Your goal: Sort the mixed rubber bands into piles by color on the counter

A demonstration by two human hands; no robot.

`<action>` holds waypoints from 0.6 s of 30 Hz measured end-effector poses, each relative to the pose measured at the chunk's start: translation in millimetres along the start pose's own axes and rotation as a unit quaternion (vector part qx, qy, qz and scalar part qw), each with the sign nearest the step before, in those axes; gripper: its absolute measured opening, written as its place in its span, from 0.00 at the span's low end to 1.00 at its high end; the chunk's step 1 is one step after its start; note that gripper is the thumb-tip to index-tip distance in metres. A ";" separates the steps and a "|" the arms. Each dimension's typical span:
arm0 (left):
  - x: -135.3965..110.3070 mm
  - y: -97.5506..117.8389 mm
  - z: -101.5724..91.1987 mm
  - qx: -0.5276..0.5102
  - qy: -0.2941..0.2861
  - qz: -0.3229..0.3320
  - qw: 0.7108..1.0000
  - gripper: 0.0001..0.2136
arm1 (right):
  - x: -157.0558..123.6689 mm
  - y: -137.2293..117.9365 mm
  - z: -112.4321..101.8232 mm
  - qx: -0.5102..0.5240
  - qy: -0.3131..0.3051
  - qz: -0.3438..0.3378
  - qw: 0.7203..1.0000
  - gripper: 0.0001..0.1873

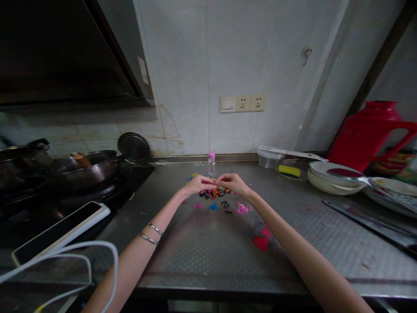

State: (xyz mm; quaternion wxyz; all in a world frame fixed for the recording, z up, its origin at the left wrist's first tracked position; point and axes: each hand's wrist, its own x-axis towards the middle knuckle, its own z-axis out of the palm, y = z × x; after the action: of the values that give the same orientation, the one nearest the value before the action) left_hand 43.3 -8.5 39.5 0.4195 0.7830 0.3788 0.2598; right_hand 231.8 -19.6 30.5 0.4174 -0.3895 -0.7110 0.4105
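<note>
A heap of small coloured elastic bands (213, 193) lies in the middle of the steel counter (202, 248). My left hand (197, 184) and my right hand (232, 181) meet just above the heap, fingertips pinched together. Whatever sits between the fingertips is too small to name. Loose bands lie nearer me: a pink cluster (243, 208), a blue one (213, 207) and a dark one (225, 203). A small clear bottle with a pink cap (211, 162) stands just behind the hands. Two thin bracelets (151, 233) circle my left forearm.
A dark pan (84, 171) sits on the stove at the left, a round lid (134, 148) leaning behind it. A phone (58, 232) with a white cable lies at the front left. Bowls (335, 180), a sponge (289, 171) and a red jug (368, 132) crowd the right. A red scrap (262, 241) lies near my right forearm.
</note>
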 end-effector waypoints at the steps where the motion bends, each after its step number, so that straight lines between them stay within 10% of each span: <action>1: -0.5 0.9 0.6 0.000 -0.008 0.000 1.000 0.19 | 0.2 0.2 0.5 0.000 0.001 -0.004 1.000 0.18; 7: 1.6 -0.6 3.1 0.005 -0.008 0.006 1.000 0.17 | 1.2 -5.3 -10.0 -0.019 0.020 -0.004 1.000 0.17; 18: 7.7 -21.9 -13.7 0.075 0.065 -0.019 0.995 0.13 | -25.6 16.9 -94.6 -0.257 -0.049 0.044 0.964 0.10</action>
State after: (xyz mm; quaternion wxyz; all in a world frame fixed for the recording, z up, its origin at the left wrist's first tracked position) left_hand 29.6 11.9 28.5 0.3394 0.7862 0.4383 0.2730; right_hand 330.6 -12.0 37.9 0.2494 -0.4939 -0.7945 0.2503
